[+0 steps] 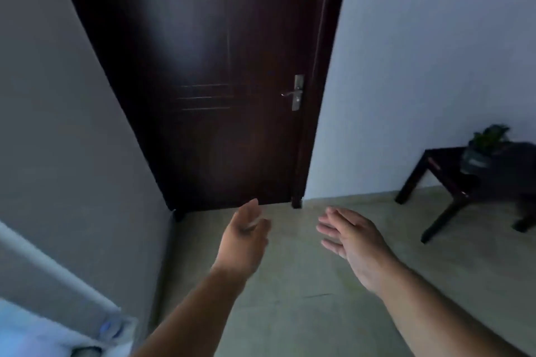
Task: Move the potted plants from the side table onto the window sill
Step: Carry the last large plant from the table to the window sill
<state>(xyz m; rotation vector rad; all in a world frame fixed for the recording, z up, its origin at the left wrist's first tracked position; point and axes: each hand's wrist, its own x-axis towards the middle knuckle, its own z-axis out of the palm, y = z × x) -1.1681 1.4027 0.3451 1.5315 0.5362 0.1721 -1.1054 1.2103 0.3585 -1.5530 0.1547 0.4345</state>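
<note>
Here, nearest first:
Lower left corner: a pale, blurred ledge [37, 324] sits close to the camera; what it is cannot be told, nor what the small round things on it are.
Left hand [243, 236]: held out in the air over the floor, palm turned inward, fingers straight and relaxed, holding nothing.
Right hand [352, 238]: raised beside the left one and apart from it, fingers spread and pointing toward the left, back of the hand up, holding nothing.
Forearms: both bare, reaching up from the bottom edge toward the middle of the view.
Floor [290, 313]: pale greenish-grey, with a faint dark mark below the right hand.
Left wall [58, 124]: grey, slanting away toward the door.
Door [203, 81]: dark brown wood, closed, straight ahead beyond the hands, with three thin lines across its middle panel.
Door handle [295, 93]: a silver lever on a long plate, at the door's right edge.
Right wall [435, 52]: pale bluish-white, running from the door frame to the right edge.
Worktop [441, 153]: a low dark side table with square legs, against the right wall, well apart from both hands.
Potted plant [487, 139]: green leaves in a dark pot standing on the worktop near the wall; blurred, so the pot's details cannot be told.
</note>
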